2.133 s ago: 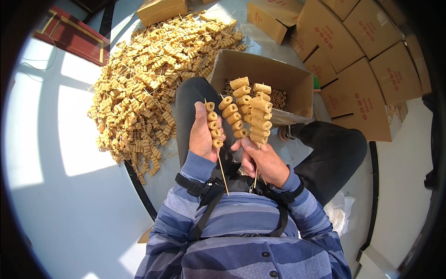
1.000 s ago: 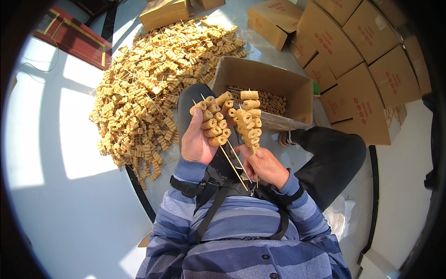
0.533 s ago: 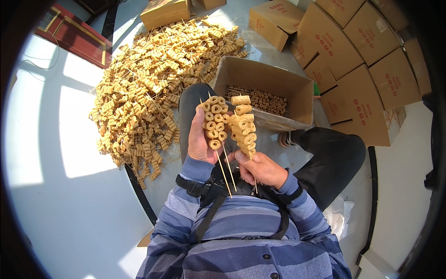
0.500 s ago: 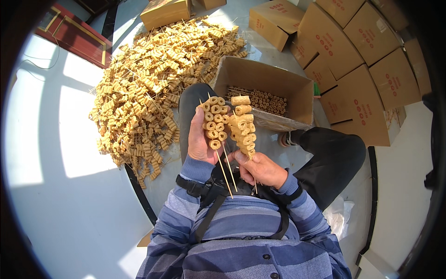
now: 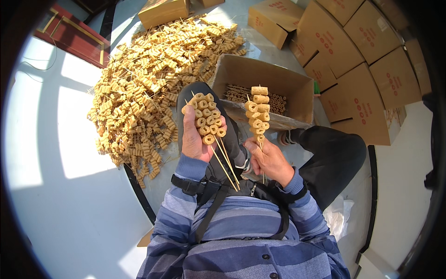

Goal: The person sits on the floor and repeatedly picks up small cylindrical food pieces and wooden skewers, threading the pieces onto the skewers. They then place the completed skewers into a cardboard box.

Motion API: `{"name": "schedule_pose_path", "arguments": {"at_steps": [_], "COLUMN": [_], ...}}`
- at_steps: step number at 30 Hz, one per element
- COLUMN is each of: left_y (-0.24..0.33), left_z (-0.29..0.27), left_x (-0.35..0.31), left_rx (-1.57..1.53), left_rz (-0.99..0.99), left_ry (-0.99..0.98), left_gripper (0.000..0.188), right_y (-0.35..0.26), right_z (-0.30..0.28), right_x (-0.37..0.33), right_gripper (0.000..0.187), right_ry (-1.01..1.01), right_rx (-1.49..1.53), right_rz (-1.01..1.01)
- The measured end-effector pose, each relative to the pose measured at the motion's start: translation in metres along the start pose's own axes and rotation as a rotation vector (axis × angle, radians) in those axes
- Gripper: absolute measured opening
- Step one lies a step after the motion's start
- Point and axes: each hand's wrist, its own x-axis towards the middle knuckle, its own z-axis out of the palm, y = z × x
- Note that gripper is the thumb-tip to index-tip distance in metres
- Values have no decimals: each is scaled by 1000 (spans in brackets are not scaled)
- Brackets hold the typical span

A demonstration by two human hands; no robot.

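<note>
My left hand (image 5: 194, 142) is closed around a bunch of skewers (image 5: 207, 117) threaded with golden-brown, hollow tube-shaped pieces. Their bare stick ends point down toward my lap, and the thumb presses the bunch from the left. In my right hand (image 5: 271, 161) are a couple of similar skewers (image 5: 259, 111), pinched by the sticks below the lowest pieces and held upright. The two bunches are apart, over my bent legs. Just beyond my right hand stands an open cardboard box (image 5: 288, 83), with rows of the same skewers (image 5: 278, 103) lying at its bottom.
A large heap of skewers (image 5: 153, 79) covers the floor at the far left. Stacked cardboard cartons (image 5: 367, 88) rise at the right, and another carton (image 5: 272, 21) stands behind the open box. A clear plastic bag (image 5: 338, 215) lies right of my hip.
My hands have drawn apart. The right has moved rightward with its skewers, now more upright and separate from the left bunch; the left has shifted slightly left and its skewers are fanned wider.
</note>
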Motion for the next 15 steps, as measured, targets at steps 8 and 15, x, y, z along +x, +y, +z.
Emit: {"name": "schedule_pose_path", "arguments": {"at_steps": [8, 15], "left_y": [-10, -19], "left_z": [16, 23], "left_x": [-11, -14], "left_rx": [-13, -124], "left_rz": [-12, -36], "left_ry": [-114, -162], "left_gripper": [63, 60], "right_y": [10, 7], "right_z": [3, 7], "right_x": [13, 8], "right_gripper": [26, 29], "right_ry": [192, 4], "right_rx": [-78, 245], "right_rz": [-149, -79]}}
